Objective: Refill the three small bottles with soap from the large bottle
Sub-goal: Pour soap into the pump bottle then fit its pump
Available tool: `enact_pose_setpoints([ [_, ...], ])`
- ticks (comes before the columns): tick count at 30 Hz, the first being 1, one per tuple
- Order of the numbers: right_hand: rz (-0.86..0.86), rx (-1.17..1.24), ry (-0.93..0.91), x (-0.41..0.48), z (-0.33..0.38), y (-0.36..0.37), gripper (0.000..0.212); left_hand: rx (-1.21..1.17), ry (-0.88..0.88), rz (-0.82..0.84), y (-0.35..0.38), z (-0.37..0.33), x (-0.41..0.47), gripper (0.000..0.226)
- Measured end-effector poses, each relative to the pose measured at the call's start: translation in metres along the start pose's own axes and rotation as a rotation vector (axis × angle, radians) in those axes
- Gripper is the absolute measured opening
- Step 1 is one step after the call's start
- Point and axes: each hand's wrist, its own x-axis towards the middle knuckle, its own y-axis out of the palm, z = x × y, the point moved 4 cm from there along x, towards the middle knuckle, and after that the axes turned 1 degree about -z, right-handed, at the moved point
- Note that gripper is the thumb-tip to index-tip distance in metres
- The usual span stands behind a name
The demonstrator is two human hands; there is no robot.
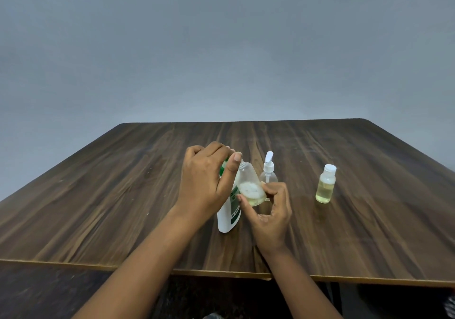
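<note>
My right hand [270, 210] grips a small clear bottle [248, 185] by its base, tilted left, with a little yellowish soap and foam at the bottom. My left hand [206, 180] is closed around the top of that bottle and the green cap of the large white bottle [227, 217], which stands behind it on the table. What my left fingers hold exactly is hidden. A small pump bottle [268, 171] stands just behind my right hand. Further right stands a small capped bottle [325, 185], about half full of yellowish soap.
The dark wooden table [123, 195] runs to a near edge at the bottom and a far edge against a plain grey wall. Dark floor shows below the near edge.
</note>
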Motion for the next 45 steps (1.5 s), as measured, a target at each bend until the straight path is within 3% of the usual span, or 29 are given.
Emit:
enact_pose_setpoints([
  [8,0.019,-0.049,-0.025,-0.003,-0.003,-0.002,0.035,-0.018,-0.025,-0.038,0.008,0.009,-0.019,0.043],
  [16,0.007,0.009,-0.017,0.0,-0.002,0.001,0.037,-0.044,0.012,-0.048,-0.001,0.003,-0.006,0.062],
  [23,0.029,-0.026,-0.01,-0.001,-0.005,0.0,0.035,-0.041,-0.031,-0.054,0.008,0.008,-0.02,0.044],
  [35,0.015,0.031,0.003,0.001,-0.003,0.0,0.036,-0.016,0.061,-0.017,-0.002,0.004,0.0,0.066],
  [42,0.051,-0.029,0.018,-0.003,-0.005,0.0,0.036,-0.041,0.006,-0.11,0.005,0.012,-0.018,0.045],
  [45,0.046,-0.005,0.024,-0.002,-0.003,-0.001,0.035,-0.061,0.008,-0.117,0.004,0.008,-0.016,0.05],
])
